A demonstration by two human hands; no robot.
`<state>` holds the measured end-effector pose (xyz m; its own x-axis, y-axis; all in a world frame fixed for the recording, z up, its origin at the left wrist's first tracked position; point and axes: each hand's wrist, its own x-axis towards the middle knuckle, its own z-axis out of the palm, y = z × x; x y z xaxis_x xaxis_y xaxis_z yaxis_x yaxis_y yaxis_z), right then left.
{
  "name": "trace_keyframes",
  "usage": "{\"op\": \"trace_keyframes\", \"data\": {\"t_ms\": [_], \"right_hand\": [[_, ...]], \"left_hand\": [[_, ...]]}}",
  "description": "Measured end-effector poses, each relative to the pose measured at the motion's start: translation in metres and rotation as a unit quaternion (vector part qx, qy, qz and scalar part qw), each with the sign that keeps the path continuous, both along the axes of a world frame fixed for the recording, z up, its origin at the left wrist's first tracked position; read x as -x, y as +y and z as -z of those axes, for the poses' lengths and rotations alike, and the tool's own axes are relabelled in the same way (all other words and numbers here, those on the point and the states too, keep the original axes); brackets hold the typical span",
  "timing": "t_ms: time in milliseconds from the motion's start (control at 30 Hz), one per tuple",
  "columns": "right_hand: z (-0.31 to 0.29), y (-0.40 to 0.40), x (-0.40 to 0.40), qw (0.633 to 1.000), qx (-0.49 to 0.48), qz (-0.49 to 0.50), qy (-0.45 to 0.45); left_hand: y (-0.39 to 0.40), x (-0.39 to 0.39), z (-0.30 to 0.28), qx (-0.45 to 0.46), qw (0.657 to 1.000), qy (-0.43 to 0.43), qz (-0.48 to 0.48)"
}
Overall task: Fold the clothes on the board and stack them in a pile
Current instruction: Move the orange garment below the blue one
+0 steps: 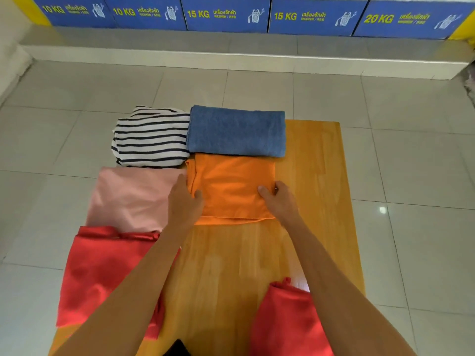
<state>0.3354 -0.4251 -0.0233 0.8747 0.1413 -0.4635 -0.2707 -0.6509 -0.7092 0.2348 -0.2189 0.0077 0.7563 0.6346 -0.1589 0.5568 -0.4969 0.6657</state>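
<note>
A folded orange garment (230, 186) lies mid-board on the wooden board (316, 176). My left hand (183, 201) grips its left edge and my right hand (279, 201) grips its right edge, thumbs on top. Beyond it rests a folded blue denim piece (236, 131). A black-and-white striped garment (151, 137) sits at the far left, a pink one (131, 196) below it, and a red one (102, 273) nearer me on the left. Another red cloth (285, 319) lies near the board's front right.
The board rests on pale floor tiles (416, 163). A grey raised step (231, 55) runs across the back, below blue washer panels (226, 14) marked with weights. A small black item (177, 349) shows at the bottom edge.
</note>
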Motion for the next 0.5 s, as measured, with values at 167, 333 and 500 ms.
{"op": "trace_keyframes", "data": {"t_ms": [167, 333, 500], "right_hand": [[-0.018, -0.055, 0.063, 0.998, 0.018, 0.028, -0.059], [-0.029, -0.131, 0.14, 0.986, 0.099, 0.083, -0.103], [-0.035, -0.198, 0.203, 0.963, 0.226, 0.144, -0.036]], "left_hand": [[-0.047, 0.059, -0.007, 0.025, 0.999, 0.03, 0.024], [-0.115, 0.12, 0.002, 0.17, 0.947, 0.203, 0.184], [-0.164, 0.152, 0.01, 0.262, 0.899, 0.246, 0.25]]}}
